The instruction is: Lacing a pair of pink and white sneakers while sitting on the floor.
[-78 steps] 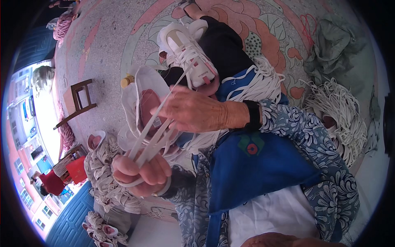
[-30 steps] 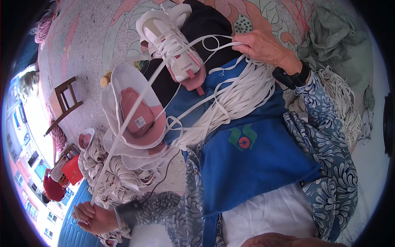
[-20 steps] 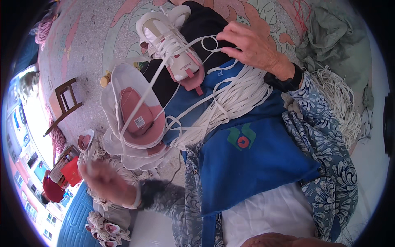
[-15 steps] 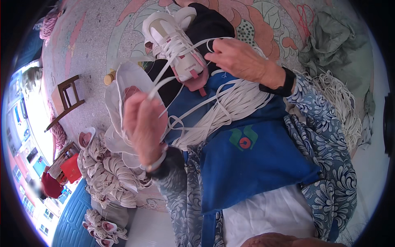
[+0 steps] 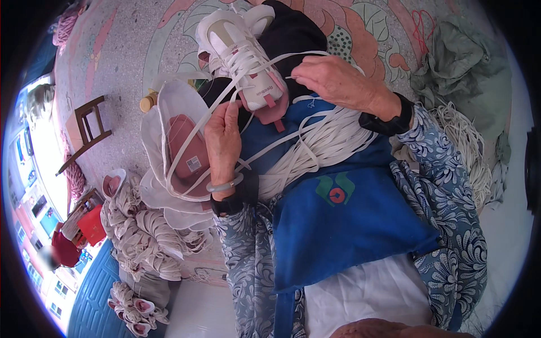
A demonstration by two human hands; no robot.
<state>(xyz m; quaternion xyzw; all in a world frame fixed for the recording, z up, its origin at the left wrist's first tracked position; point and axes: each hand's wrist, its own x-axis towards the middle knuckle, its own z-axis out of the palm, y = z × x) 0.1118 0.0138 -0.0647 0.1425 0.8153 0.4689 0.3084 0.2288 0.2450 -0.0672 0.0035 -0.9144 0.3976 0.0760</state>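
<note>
A white and beige sneaker (image 5: 262, 90) with pink heel lining rests on my dark-clothed leg, its heel toward me. White shoelace (image 5: 244, 66) is threaded across its front, with long loose strands running off both sides. My left hand (image 5: 222, 135) is at the left of the heel, thumb and fingers pinched on a lace strand. To the right of the sneaker, my right hand (image 5: 341, 81) pinches a short lace end that points at the shoe. A thick bundle of white laces (image 5: 332, 141) lies on my lap over the blue apron (image 5: 360, 225).
Stacked white shoe uppers with pink insides (image 5: 183, 138) lie left of my left hand. Farther left are tied bundles of shoe parts (image 5: 149, 236) and a small wooden stool (image 5: 93, 127). More loose laces (image 5: 465, 146) and a grey-green cloth (image 5: 456, 56) lie at the right.
My left hand has moved up and right to the sneaker's side and now pinches a strand there. My right hand has shifted slightly right and down.
</note>
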